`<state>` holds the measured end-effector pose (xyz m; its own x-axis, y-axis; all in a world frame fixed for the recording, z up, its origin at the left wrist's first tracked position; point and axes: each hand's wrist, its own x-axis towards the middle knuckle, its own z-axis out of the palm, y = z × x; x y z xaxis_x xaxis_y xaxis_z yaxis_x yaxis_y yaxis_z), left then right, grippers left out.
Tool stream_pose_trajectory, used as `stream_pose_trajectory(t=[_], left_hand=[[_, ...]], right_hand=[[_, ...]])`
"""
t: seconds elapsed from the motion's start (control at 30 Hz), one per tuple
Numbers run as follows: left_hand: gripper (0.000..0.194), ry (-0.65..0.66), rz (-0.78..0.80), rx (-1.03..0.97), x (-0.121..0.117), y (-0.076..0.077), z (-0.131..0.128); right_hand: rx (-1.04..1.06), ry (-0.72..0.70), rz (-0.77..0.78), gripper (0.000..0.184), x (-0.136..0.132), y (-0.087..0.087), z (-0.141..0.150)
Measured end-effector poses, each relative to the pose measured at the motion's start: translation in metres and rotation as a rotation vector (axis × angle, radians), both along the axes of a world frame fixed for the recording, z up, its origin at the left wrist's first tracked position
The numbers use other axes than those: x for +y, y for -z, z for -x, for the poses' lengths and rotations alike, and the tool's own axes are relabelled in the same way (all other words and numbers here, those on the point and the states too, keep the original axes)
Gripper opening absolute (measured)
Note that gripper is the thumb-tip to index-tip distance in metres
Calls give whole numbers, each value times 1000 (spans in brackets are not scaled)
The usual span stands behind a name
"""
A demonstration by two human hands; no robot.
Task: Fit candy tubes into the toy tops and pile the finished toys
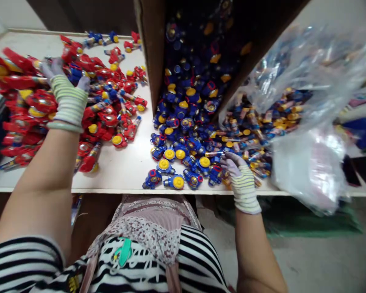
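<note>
A tube toy (214, 154), pinched in the gloved right hand (233, 171), could be dropped among the blue toys (173, 138) if loosely held; whether the gloved left hand (68, 95) grips anything cannot be told.

A pale work table (122, 175) is carrying 3 loose heaps of small toys and parts. Red toys with yellow caps (108, 119) are lying across its left side, and blue toys with yellow caps (192, 179) are lying along its middle, in front of a tilted cardboard carton (149, 53). Slim coloured tubes (256, 138) are lying against a clear plastic bag (308, 171) on the right.
</note>
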<state>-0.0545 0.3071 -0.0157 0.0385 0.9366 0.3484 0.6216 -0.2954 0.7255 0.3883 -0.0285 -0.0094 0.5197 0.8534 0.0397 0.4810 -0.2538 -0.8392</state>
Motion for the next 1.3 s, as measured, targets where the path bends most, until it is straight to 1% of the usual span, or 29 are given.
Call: stream_pose_trajectory(t=[0.03,0.07,0.1,0.13,0.17,0.2,0.23,0.27,0.3,0.33,0.4,0.47,0.5,0.57,0.63,0.67,0.7,0.73,0.8,0.83,0.87,0.93,0.97,1.03,1.1,1.13,1.2,1.3], left_hand=[[71,8,-8,-17,-19,7,-7],[68,111,41,-20,-44,16,-18],[64,295,140,17,-73,27,-30],[62,522,289,74,-103,38,-43],[62,698,421,138,-132,48,-55],[65,818,517,203,-159,58,-68],[69,869,560,251,-183,66,-78],[69,875,572,281,-201,73,-87],[67,857,577,289,-214,79,-94],[63,828,592,279,-221,83,-98],[55,763,688,193,-225,87,-97],[53,709,823,-2,-221,87,-87],[56,690,870,-139,-219,85,-80],[66,664,908,-444,-215,82,-69],[73,634,902,-730,-213,78,-67],[70,612,892,-850,-213,76,-70],[62,579,878,-946,-213,73,-77],[52,535,857,-1015,-213,71,-85],[37,416,760,-1055,-215,66,-106],[35,343,679,-1030,-216,64,-116],[36,273,592,-995,-217,62,-124],[38,165,400,-895,-221,62,-135],[39,135,308,-832,-223,64,-136],[42,117,160,-702,-226,69,-134],[43,102,55,-593,-228,75,-130],[42,95,38,-573,-229,77,-129],[42,98,75,-615,-228,78,-129],[43,135,231,-834,-224,72,-130]], right_hand=[[-107,16,10,45,-4,1,-10],[-237,9,29,42,-5,1,-18],[-373,-24,62,39,-4,1,-22],[-502,-80,111,34,1,1,-23],[-616,-143,172,31,9,1,-22],[-714,-201,240,29,19,1,-20],[-796,-241,309,28,30,2,-17],[-863,-260,371,27,42,4,-14],[-912,-267,419,25,52,6,-13],[-941,-271,449,22,62,8,-13],[-950,-297,461,14,75,11,-18],[-936,-324,423,11,79,7,-28],[-914,-332,369,11,79,2,-32],[-832,-352,197,12,71,-12,-33],[-702,-375,35,15,57,-26,-15],[-639,-387,6,19,49,-30,2],[-578,-413,29,23,40,-31,25],[-504,-468,65,26,31,-29,51],[-352,-595,99,29,19,-14,105],[-334,-646,103,30,16,-4,129],[-337,-642,83,31,15,7,148],[-343,-613,70,36,19,28,172],[-352,-595,71,38,22,35,177],[-378,-589,94,41,29,44,177],[-404,-611,116,40,34,47,175],[-408,-622,111,39,36,47,174],[-404,-600,80,38,37,48,175],[-424,-476,56,41,39,50,176]])
